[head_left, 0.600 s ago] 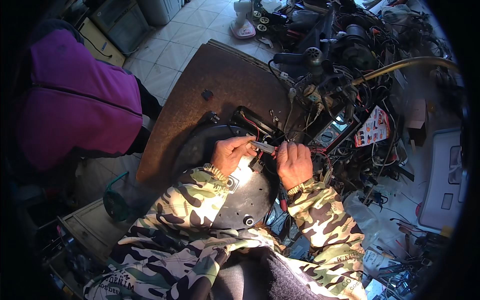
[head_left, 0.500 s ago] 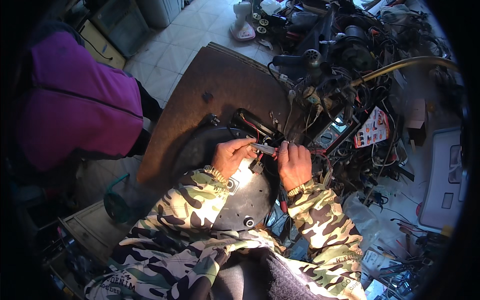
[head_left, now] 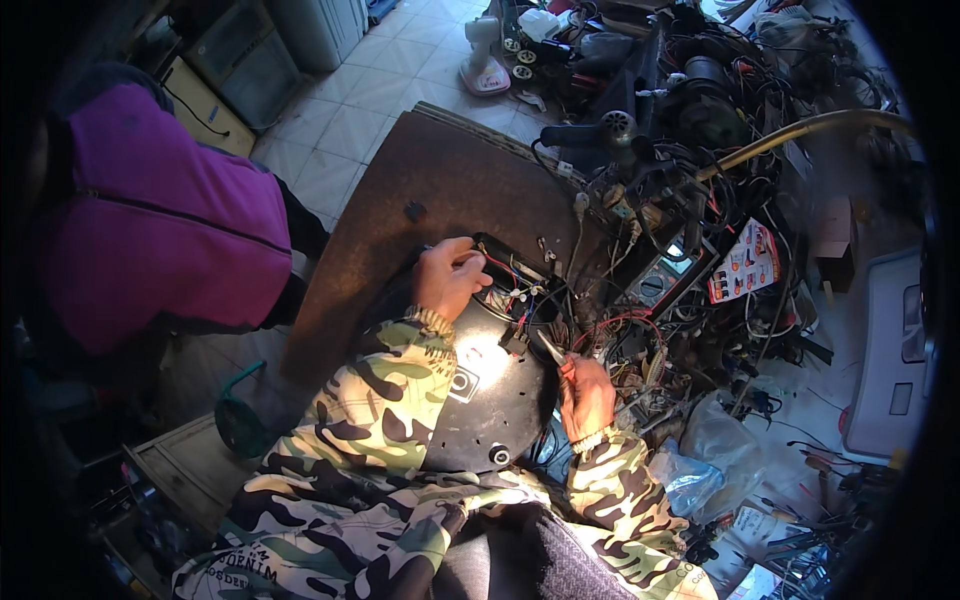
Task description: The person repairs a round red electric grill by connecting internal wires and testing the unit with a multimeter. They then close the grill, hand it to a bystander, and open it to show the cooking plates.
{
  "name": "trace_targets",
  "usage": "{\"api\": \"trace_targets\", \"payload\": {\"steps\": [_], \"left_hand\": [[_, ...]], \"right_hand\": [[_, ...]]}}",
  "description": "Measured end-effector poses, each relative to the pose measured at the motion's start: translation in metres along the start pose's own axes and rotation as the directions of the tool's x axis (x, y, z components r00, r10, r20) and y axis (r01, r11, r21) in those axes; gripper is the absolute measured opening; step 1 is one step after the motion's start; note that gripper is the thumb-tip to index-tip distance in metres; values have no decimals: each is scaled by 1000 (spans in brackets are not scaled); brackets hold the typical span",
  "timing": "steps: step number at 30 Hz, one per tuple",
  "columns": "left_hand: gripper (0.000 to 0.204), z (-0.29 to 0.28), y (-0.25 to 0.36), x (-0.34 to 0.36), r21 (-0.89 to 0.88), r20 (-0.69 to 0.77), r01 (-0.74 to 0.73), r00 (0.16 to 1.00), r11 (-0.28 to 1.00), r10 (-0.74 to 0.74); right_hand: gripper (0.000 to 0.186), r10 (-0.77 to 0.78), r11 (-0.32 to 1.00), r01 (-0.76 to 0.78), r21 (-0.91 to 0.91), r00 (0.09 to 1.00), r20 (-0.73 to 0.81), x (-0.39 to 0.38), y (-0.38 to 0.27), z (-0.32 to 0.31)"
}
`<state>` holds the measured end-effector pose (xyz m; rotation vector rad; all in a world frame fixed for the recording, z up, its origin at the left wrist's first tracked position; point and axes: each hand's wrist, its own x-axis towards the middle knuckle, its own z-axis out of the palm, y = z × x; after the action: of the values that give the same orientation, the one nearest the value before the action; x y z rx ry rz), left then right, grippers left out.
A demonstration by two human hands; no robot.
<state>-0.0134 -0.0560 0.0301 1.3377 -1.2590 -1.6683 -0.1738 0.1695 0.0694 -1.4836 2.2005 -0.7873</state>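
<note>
My left hand (head_left: 448,278) has its fingers bent together at the upper left end of a long black housing (head_left: 525,262), on something I cannot make out. Red, blue and white wires with small connectors (head_left: 512,297) lie just right of it, above a dark connector block (head_left: 517,340). Lower right, my right hand (head_left: 588,400) grips red-handled pliers (head_left: 566,364), their metal jaws pointing up-left beside the round black disc (head_left: 495,410). The disc lies under both forearms and carries a bright patch of light.
A brown board (head_left: 380,200) lies beneath the work. Tangled cables, a multimeter (head_left: 657,283) and a hair dryer (head_left: 590,133) crowd the right side. A white-grey case (head_left: 878,400) is far right. A person in a purple jacket (head_left: 170,235) is at left, beside a drawer (head_left: 180,470).
Both hands have parted: my left hand moved up and left from the pliers' jaws, while my right hand carried the pliers down, turning them so the jaws point more upward.
</note>
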Motion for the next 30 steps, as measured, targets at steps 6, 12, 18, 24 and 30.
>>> {"api": "trace_targets", "payload": {"steps": [6,12,18,24,30], "left_hand": [[22,10,-2,8,16,128,-36,991,999,34],[11,15,-15,-7,-63,301,-258,916,964,265],[18,-10,9,-60,127,386,-592,769,796,510],[18,-12,1,-68,106,413,-618,740,779,531],[17,-14,-1,-70,100,448,-615,730,782,516]], "right_hand": [[21,-50,997,52,64,998,-22,4,-17,5],[32,-120,981,110,-163,991,-58,17,-22,-7],[43,-451,820,340,-461,879,-155,36,-21,-8],[50,-524,748,391,-537,844,-115,30,-9,-12],[47,-543,727,401,-557,832,-111,31,-7,-11]]}}
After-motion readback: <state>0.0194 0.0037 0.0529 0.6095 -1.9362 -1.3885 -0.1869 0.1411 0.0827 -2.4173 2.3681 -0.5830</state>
